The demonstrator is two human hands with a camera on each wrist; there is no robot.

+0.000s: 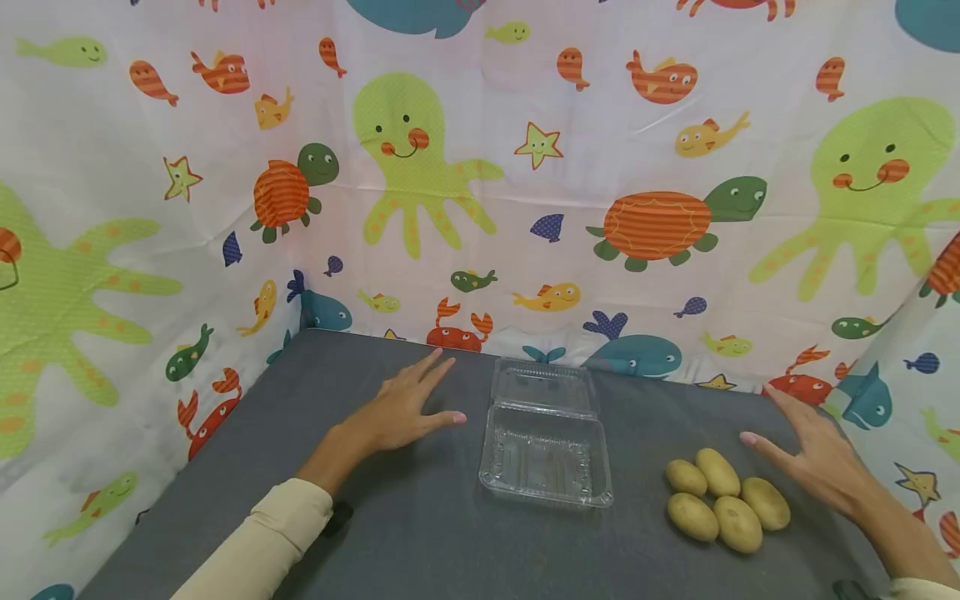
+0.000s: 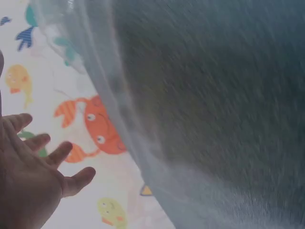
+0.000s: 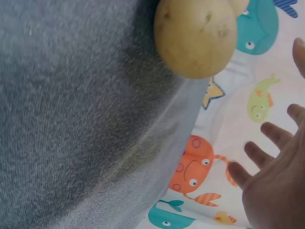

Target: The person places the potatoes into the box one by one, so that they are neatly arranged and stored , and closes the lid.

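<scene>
A clear plastic clamshell container (image 1: 546, 454) lies with its lid (image 1: 545, 387) folded back in the middle of the dark table. To its left my left hand (image 1: 408, 404) hovers, fingers spread and holding nothing; the left wrist view shows the same hand (image 2: 38, 171) with its fingers extended. Several potatoes (image 1: 738, 523) sit grouped to the right of the container. Just beyond them is my right hand (image 1: 817, 458), fingers extended, touching none of them. A potato (image 3: 195, 38) shows large in the right wrist view, apart from the right hand (image 3: 276, 176).
A dark grey table (image 1: 405, 533) carries everything. A white curtain (image 1: 510, 242) printed with sea animals hangs behind the table and along both sides. The container's lid lies close to the curtain's lower edge.
</scene>
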